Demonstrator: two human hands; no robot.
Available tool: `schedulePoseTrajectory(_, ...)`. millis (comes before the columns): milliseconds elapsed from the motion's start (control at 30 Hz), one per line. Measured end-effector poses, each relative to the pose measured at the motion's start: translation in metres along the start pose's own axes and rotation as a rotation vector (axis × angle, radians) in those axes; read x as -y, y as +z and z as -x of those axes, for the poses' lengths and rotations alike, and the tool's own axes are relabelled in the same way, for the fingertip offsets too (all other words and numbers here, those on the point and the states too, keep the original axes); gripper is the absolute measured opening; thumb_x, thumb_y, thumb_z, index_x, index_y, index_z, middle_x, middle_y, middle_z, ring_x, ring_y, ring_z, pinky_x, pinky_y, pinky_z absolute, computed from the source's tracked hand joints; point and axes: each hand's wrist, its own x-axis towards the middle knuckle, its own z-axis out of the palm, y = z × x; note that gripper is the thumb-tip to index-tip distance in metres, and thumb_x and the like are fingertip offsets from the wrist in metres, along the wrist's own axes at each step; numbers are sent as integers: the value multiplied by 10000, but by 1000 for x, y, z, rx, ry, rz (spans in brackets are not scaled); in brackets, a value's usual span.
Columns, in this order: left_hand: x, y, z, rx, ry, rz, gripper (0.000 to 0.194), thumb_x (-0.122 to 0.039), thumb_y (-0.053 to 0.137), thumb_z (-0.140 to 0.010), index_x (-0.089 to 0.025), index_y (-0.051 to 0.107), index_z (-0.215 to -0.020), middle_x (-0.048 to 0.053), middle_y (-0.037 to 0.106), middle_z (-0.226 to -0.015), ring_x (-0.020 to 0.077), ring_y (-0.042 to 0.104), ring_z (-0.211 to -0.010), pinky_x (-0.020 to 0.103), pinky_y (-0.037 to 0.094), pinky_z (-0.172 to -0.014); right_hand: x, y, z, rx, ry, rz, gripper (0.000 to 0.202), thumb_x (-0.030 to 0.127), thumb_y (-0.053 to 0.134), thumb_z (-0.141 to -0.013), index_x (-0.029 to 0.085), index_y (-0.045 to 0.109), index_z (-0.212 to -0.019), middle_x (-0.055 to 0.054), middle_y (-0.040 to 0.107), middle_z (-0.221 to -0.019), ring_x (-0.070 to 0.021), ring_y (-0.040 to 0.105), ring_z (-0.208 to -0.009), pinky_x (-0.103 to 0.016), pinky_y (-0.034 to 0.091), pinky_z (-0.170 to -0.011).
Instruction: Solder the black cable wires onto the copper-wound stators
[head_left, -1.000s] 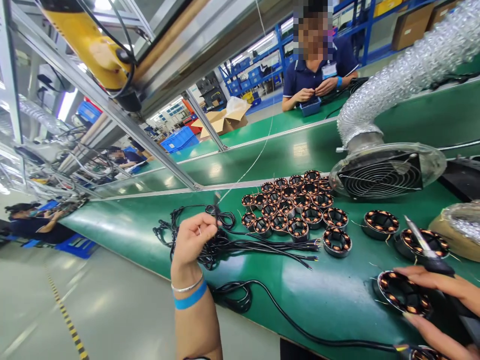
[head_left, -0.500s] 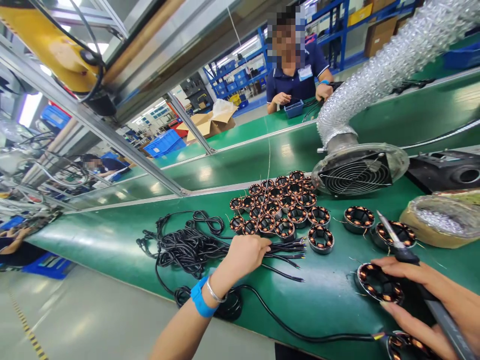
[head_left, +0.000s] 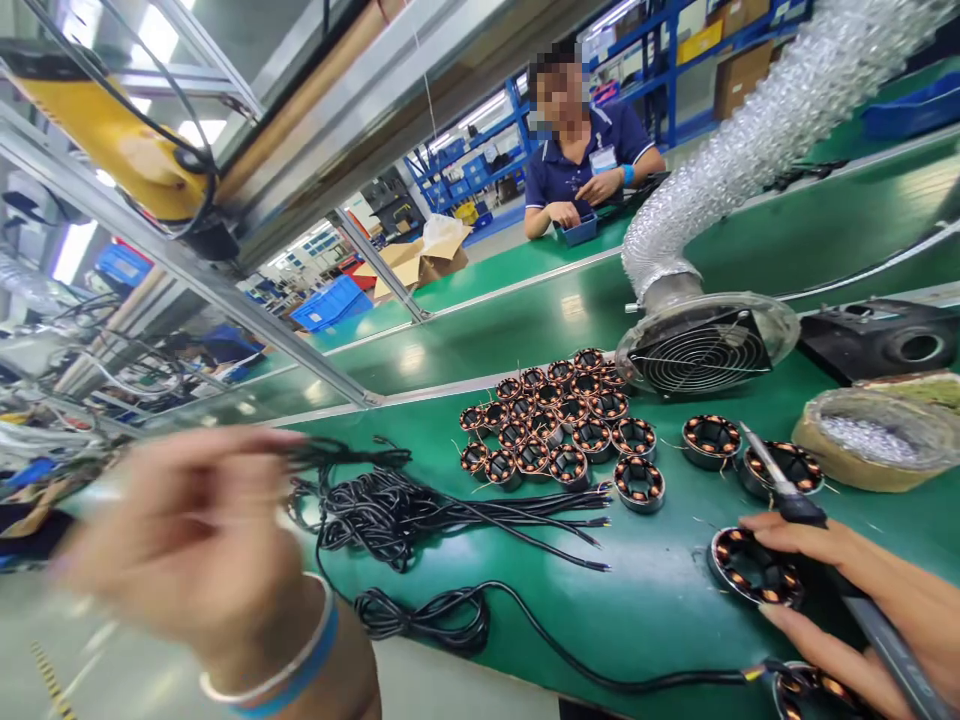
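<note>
My left hand (head_left: 202,540), smeared by motion, is at the left over the table's front edge. Its fingertips are pinched on a black cable (head_left: 360,455) that trails right beside a heap of black cables (head_left: 375,515). My right hand (head_left: 862,590) holds a soldering iron (head_left: 784,485), tip pointing up and left. With thumb and forefinger the same hand also grips the rim of a motor stator (head_left: 754,565) with copper windings. Below it, another stator (head_left: 814,690), partly cut off, meets the stripped end of a coiled cable (head_left: 427,615).
Several stators (head_left: 551,420) stand grouped mid-table. A fume extractor (head_left: 705,345) on a silver duct stands behind, with a bowl (head_left: 874,440) of shiny shavings at the right. A metal frame (head_left: 277,330) crosses the left. Opposite, a co-worker (head_left: 581,160) handles a small blue bin (head_left: 577,230).
My left hand has moved from the cable ends far to the left, drawing a looped cable with it. My right hand stays on the soldering iron and stator. The co-worker's hands have come together.
</note>
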Motion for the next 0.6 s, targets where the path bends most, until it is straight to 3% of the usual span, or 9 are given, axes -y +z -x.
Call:
schedulePoseTrajectory(67, -20, 30, 33, 409, 86, 108, 117, -304, 625, -847, -201, 634, -791, -54, 551, -582, 76, 436, -446, 198, 323, -448, 11, -8, -7, 69, -112, -14, 414, 383, 685, -781, 272, 599, -1170, -64, 718, -1123, -235, 738, -910, -254, 633, -793)
schedulePoseTrajectory(100, -27, 48, 51, 666, 110, 189, 124, -258, 594, -870, -201, 625, -764, -57, 529, -547, 77, 446, -448, 194, 324, -450, 20, -12, -11, 60, -105, -37, 412, 354, 674, -801, 250, 568, -1186, -87, 710, -1128, -232, 735, -917, -259, 632, -787)
schedulePoseTrajectory(167, -35, 81, 85, 891, 51, 267, 195, -269, 526, -920, -197, 593, -752, -55, 480, -508, 92, 442, -455, 207, 319, -458, 39, -15, -19, 55, -11, -141, 390, 303, 665, -830, 241, 535, -1193, -87, 709, -1073, -186, 731, -822, -235, 625, -724)
schedulePoseTrajectory(233, -35, 105, 111, 961, 25, 282, 234, -294, 477, -945, -205, 565, -748, -47, 473, -518, 108, 447, -468, 223, 315, -472, 55, -12, -26, 98, 138, -290, 369, 241, 637, -846, 243, 510, -1193, -50, 703, -954, -151, 704, -758, -226, 609, -688)
schedulePoseTrajectory(333, -31, 119, 129, 996, 39, 260, 207, -288, 462, -941, -219, 540, -762, -36, 507, -553, 125, 464, -480, 238, 314, -487, 67, -2, -32, 84, 258, -470, 306, 162, 595, -850, 247, 499, -1127, -21, 681, -923, -125, 681, -752, -218, 591, -681)
schedulePoseTrajectory(467, -34, 118, 125, 1064, 40, 252, 173, -268, 448, -950, -225, 546, -814, -23, 565, -608, 142, 505, -521, 253, 341, -525, 72, 5, -37, 48, 244, -481, 326, 96, 576, -810, 250, 512, -1090, 18, 635, -834, -105, 637, -700, -205, 560, -656)
schedulePoseTrajectory(600, -54, 123, 108, 1046, 28, 362, 241, -278, 363, -1001, -229, 598, -994, 39, 642, -874, 177, 587, -781, 275, 424, -711, 74, 5, -41, 86, 168, -497, 335, 80, 559, -808, 253, 502, -1090, 30, 607, -817, -102, 610, -693, -203, 536, -644)
